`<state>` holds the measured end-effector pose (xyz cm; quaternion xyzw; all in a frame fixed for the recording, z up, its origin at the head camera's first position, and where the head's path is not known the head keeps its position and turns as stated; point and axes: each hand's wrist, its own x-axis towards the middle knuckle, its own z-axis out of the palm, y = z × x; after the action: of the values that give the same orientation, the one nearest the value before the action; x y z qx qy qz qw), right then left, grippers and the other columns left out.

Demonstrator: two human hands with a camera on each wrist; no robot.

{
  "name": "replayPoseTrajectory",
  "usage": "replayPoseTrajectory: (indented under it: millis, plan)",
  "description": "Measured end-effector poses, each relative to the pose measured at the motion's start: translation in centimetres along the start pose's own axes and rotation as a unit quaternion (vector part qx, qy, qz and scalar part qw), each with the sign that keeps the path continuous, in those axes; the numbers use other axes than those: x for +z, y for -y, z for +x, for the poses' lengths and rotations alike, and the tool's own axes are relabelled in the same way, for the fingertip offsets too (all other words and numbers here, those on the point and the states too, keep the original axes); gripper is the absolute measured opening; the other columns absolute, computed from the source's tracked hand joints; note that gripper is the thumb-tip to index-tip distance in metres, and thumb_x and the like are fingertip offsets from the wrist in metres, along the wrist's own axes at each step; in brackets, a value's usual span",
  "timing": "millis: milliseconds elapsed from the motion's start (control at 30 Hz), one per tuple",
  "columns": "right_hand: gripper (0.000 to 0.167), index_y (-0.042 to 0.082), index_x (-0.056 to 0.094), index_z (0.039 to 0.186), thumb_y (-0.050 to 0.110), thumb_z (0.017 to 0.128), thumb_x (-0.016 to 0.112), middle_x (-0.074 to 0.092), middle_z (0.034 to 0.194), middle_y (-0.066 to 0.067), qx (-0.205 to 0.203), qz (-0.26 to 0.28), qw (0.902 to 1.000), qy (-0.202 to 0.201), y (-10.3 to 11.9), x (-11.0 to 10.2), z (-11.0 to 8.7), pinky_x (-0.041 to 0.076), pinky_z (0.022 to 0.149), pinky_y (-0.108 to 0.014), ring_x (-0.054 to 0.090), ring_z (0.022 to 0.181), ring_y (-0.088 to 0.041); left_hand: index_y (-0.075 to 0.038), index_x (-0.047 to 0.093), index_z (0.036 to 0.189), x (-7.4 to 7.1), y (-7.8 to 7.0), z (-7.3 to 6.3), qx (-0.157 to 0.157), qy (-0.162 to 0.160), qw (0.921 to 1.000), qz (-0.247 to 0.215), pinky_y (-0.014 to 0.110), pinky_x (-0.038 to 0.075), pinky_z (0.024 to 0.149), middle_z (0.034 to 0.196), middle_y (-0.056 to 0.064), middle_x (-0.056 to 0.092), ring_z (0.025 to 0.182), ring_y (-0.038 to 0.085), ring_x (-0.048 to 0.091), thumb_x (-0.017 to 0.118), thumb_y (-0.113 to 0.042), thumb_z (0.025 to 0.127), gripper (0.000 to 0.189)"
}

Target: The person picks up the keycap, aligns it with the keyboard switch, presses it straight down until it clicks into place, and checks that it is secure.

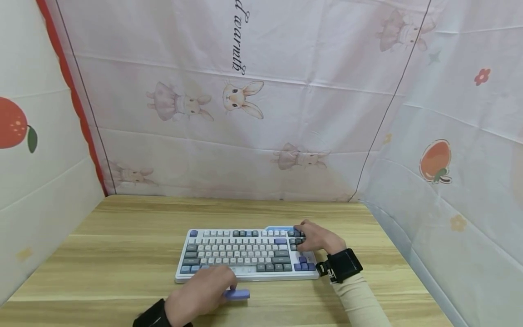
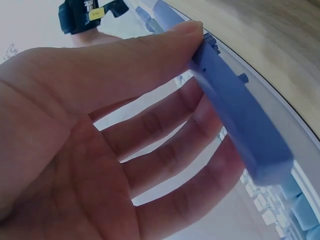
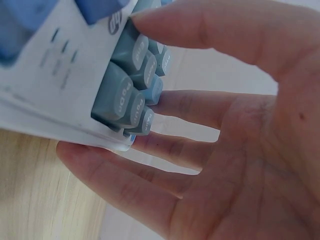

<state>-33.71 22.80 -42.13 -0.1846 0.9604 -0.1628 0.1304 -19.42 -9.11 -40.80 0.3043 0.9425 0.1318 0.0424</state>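
A white keyboard (image 1: 241, 278) with white, grey and blue-purple keys lies on the table. Just in front of its lower edge, my left hand (image 1: 200, 290) pinches a long blue-purple spacebar keycap (image 1: 239, 294) between thumb and fingers. Small stems stick out from the side of the keycap (image 2: 240, 107) in the left wrist view. A pale strip without a coloured cap shows in the keyboard's bottom row. My right hand (image 1: 320, 238) grips the keyboard's far right corner, thumb by the End key (image 3: 132, 52) and fingers around the outer edge.
The wooden table (image 1: 135, 236) extends around the keyboard on all sides. Printed cloth (image 1: 261, 118) hangs behind the table, with more cloth walls at the left and right. A black wrist strap (image 1: 345, 265) with a camera sits on the right wrist.
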Motion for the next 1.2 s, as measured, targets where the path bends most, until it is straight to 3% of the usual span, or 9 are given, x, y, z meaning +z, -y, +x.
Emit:
replayPoseTrajectory:
  millis: [200, 433, 767, 1200]
  plan:
    - [0.074, -0.001, 0.048, 0.151, 0.015, 0.085, 0.079, 0.047, 0.151, -0.023, 0.001, -0.002, 1.0000, 0.002, -0.2, 0.0, 0.1, 0.044, 0.112, -0.059, 0.051, 0.136, -0.039, -0.017, 0.077, 0.085, -0.3, -0.3, 0.5, -0.008, -0.003, 0.9994, -0.032, 0.023, 0.040, 0.059, 0.076, -0.009, 0.063, 0.066, 0.005, 0.044, 0.079, -0.002, 0.082, 0.015]
    - [0.074, 0.000, 0.048, 0.151, 0.016, 0.086, 0.080, 0.046, 0.152, -0.023, 0.004, -0.002, 1.0000, 0.004, -0.1, -0.1, 0.1, 0.044, 0.112, -0.058, 0.050, 0.137, -0.039, -0.016, 0.076, 0.078, -0.3, -0.4, 1.0, 0.005, -0.023, 0.9996, -0.017, 0.022, 0.037, 0.055, 0.070, -0.010, 0.060, 0.063, 0.005, 0.040, 0.082, -0.002, 0.080, 0.016]
    - [0.074, 0.000, 0.048, 0.151, 0.015, 0.086, 0.079, 0.047, 0.151, -0.023, 0.004, -0.003, 1.0000, 0.004, 0.0, -0.1, 0.1, 0.045, 0.112, -0.058, 0.051, 0.135, -0.039, -0.015, 0.079, 0.083, -0.5, -0.3, 1.7, 0.003, -0.034, 0.9994, 0.007, 0.022, 0.042, 0.058, 0.082, -0.004, 0.073, 0.068, 0.003, 0.046, 0.085, -0.001, 0.077, 0.016]
    - [0.075, 0.000, 0.048, 0.151, 0.016, 0.086, 0.080, 0.048, 0.150, -0.023, 0.001, -0.001, 1.0000, 0.002, -0.1, 0.1, 0.2, 0.046, 0.111, -0.058, 0.052, 0.133, -0.039, -0.014, 0.080, 0.088, -1.1, -0.3, 2.0, -0.011, -0.023, 0.9996, -0.010, 0.024, 0.050, 0.063, 0.088, -0.001, 0.076, 0.073, 0.002, 0.057, 0.085, -0.003, 0.078, 0.016]
